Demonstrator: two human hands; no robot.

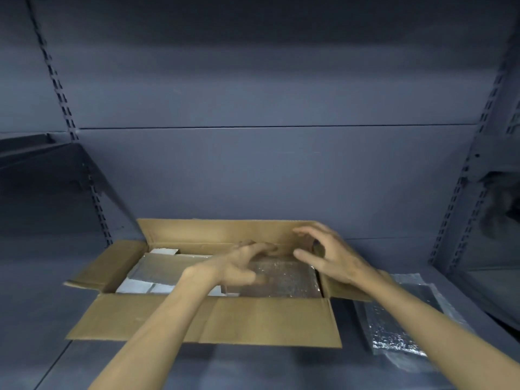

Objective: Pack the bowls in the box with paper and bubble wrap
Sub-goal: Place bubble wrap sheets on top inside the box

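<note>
An open cardboard box [253,319] lies on a grey shelf with its four flaps spread out. White paper [140,285] and a brownish sheet [160,267] cover its left half. A bubble-wrapped brown bundle [284,280] fills the right half. My left hand [239,266] hovers over that bundle with fingers spread, and I cannot tell whether it touches. My right hand [329,257] is above the box's right end, fingers apart and empty. No bare bowl is visible.
A stack of bubble wrap sheets [399,322] lies on the shelf right of the box, under my right forearm. The grey back panel rises just behind the box. Slotted uprights stand at left [95,198] and right [455,198].
</note>
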